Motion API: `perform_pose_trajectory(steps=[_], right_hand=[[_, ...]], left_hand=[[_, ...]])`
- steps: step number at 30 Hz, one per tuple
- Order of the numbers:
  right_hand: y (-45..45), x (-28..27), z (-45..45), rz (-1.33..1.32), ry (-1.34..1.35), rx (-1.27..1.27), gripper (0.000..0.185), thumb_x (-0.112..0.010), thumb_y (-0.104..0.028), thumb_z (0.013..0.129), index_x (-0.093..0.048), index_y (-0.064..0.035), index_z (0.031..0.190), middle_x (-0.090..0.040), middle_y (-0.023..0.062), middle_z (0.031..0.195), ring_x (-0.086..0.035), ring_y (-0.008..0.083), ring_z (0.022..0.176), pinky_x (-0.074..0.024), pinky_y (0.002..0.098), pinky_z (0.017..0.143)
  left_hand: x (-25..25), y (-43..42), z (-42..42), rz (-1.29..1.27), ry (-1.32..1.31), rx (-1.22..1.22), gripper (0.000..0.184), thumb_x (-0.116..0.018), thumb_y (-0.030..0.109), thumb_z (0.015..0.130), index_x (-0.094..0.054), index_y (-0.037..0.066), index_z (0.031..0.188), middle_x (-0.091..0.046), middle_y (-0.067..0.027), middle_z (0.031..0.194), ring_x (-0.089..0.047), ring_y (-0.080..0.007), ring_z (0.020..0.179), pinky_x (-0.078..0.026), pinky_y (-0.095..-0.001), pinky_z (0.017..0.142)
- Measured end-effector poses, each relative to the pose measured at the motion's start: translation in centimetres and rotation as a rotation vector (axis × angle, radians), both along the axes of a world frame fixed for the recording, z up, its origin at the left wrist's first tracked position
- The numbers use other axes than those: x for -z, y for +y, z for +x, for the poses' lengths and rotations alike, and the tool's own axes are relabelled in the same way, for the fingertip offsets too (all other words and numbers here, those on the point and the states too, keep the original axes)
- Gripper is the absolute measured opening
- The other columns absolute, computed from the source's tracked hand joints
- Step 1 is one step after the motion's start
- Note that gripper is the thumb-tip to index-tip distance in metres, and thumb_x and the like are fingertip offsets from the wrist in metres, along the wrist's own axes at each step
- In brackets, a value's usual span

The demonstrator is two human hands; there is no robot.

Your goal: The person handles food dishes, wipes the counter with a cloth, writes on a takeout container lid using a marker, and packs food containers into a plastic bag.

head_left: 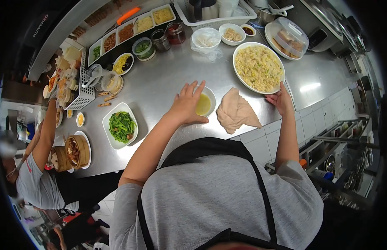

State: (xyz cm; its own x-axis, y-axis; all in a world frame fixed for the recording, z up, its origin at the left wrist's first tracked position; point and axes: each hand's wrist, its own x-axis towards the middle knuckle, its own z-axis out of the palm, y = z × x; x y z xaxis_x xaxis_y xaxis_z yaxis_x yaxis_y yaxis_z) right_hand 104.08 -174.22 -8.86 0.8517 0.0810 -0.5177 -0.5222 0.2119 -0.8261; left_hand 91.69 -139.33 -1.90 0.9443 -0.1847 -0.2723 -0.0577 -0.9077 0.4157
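My left hand reaches around the left side of a small white bowl of pale yellow-green broth. Its fingers lie at the far rim and its thumb at the near side. At the right, my right hand holds the near rim of a white plate heaped with fried rice; some fingers are under the edge. A crumpled beige cloth lies between the bowl and the plate. Left of my left arm stands a white square dish of cooked green vegetables.
Topping trays and jars line the back. Small bowls and a lidded plate stand behind the rice. Bamboo steamers sit at the left, where a co-worker reaches toward a white basket.
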Motion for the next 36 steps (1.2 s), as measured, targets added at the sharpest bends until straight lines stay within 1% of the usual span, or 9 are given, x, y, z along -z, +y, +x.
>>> perform_pose_trajectory(steps=[5,12,16,20,29,32,34,35,36], right_hand=[[1.2,-0.4,-0.1,-0.106,-0.115,0.042,0.036,-0.043,-0.015,0.087,-0.038,-0.0042,0.121,-0.059,0.0136,0.101,-0.064,0.0216,0.076,-0.0550,0.0296,0.059],[2.8,-1.7,-2.8,-0.157,-0.167,-0.007,0.035,-0.044,-0.014,0.084,-0.042,-0.0043,0.118,-0.059,0.0118,0.101,-0.064,0.0180,0.075,-0.0543,0.0249,0.053],[6.3,-2.8,-3.6,-0.236,-0.156,-0.115,0.038,-0.045,-0.016,0.083,-0.042,-0.0042,0.119,-0.059,0.0111,0.102,-0.063,0.0173,0.078,-0.0542,0.0244,0.052],[11.8,-2.5,-2.6,-0.074,-0.149,-0.330,0.041,-0.045,-0.015,0.083,-0.039,-0.0029,0.122,-0.058,0.0125,0.102,-0.063,0.0190,0.079,-0.0546,0.0264,0.054],[23.2,-0.8,-2.9,-0.001,-0.056,-0.611,0.044,-0.047,-0.017,0.084,-0.037,-0.0040,0.125,-0.058,0.0112,0.102,-0.062,0.0184,0.080,-0.0552,0.0284,0.057],[23.0,-0.4,-3.1,-0.183,-0.162,-0.804,0.044,-0.052,-0.024,0.085,-0.041,-0.0056,0.123,-0.058,0.0097,0.101,-0.061,0.0190,0.076,-0.0541,0.0299,0.060],[21.4,-1.8,-3.0,-0.785,-0.883,-0.792,0.049,-0.057,-0.035,0.082,-0.044,-0.0077,0.122,-0.058,0.0106,0.102,-0.059,0.0229,0.084,-0.0497,0.0385,0.075],[20.0,-5.7,-4.7,-0.965,-0.850,-0.837,0.052,-0.057,-0.041,0.079,-0.048,-0.0081,0.119,-0.053,0.0140,0.115,-0.044,0.0265,0.114,-0.0316,0.0489,0.097],[18.6,-5.5,-6.3,-0.976,-0.839,-0.821,0.052,-0.057,-0.041,0.079,-0.048,-0.0081,0.119,-0.053,0.0140,0.115,-0.044,0.0265,0.114,-0.0316,0.0489,0.097]], left_hand=[[0.5,-0.5,-0.1,0.036,-0.022,0.017,0.118,-0.082,0.037,0.048,-0.013,0.010,0.140,-0.021,-0.0172,0.138,-0.020,-0.0386,0.128,-0.034,-0.0526,0.097],[0.3,-0.3,-1.6,0.021,-0.102,-0.102,0.110,-0.077,0.020,0.047,-0.017,0.003,0.137,-0.029,-0.0189,0.129,-0.032,-0.0373,0.116,-0.040,-0.0446,0.093],[-1.6,1.3,-4.5,-0.042,-0.149,-0.151,0.110,-0.077,0.021,0.047,-0.018,0.002,0.137,-0.029,-0.0206,0.128,-0.032,-0.0388,0.116,-0.037,-0.0446,0.096],[-3.2,3.3,-8.3,0.024,-0.178,-0.287,0.112,-0.079,0.020,0.045,-0.017,0.003,0.137,-0.029,-0.0225,0.128,-0.031,-0.0397,0.116,-0.030,-0.0453,0.100],[-5.1,5.6,-14.0,0.072,-0.204,-0.592,0.112,-0.079,0.014,0.044,-0.017,0.002,0.137,-0.030,-0.0236,0.125,-0.031,-0.0387,0.115,-0.030,-0.0438,0.099],[-5.2,6.0,-14.7,0.086,-0.192,-0.639,0.113,-0.079,0.012,0.043,-0.016,0.003,0.137,-0.031,-0.0230,0.124,-0.032,-0.0385,0.114,-0.031,-0.0439,0.098],[-5.2,6.1,-14.9,0.108,-0.193,-0.616,0.114,-0.079,0.011,0.044,-0.015,0.004,0.138,-0.031,-0.0223,0.123,-0.032,-0.0386,0.114,-0.031,-0.0438,0.098],[-5.4,6.0,-14.9,0.126,-0.180,-0.627,0.114,-0.079,0.011,0.044,-0.015,0.004,0.138,-0.031,-0.0221,0.124,-0.032,-0.0386,0.114,-0.031,-0.0439,0.098],[-5.4,5.9,-14.8,0.142,-0.171,-0.633,0.114,-0.079,0.011,0.044,-0.015,0.004,0.138,-0.031,-0.0220,0.124,-0.032,-0.0387,0.113,-0.032,-0.0441,0.098]])
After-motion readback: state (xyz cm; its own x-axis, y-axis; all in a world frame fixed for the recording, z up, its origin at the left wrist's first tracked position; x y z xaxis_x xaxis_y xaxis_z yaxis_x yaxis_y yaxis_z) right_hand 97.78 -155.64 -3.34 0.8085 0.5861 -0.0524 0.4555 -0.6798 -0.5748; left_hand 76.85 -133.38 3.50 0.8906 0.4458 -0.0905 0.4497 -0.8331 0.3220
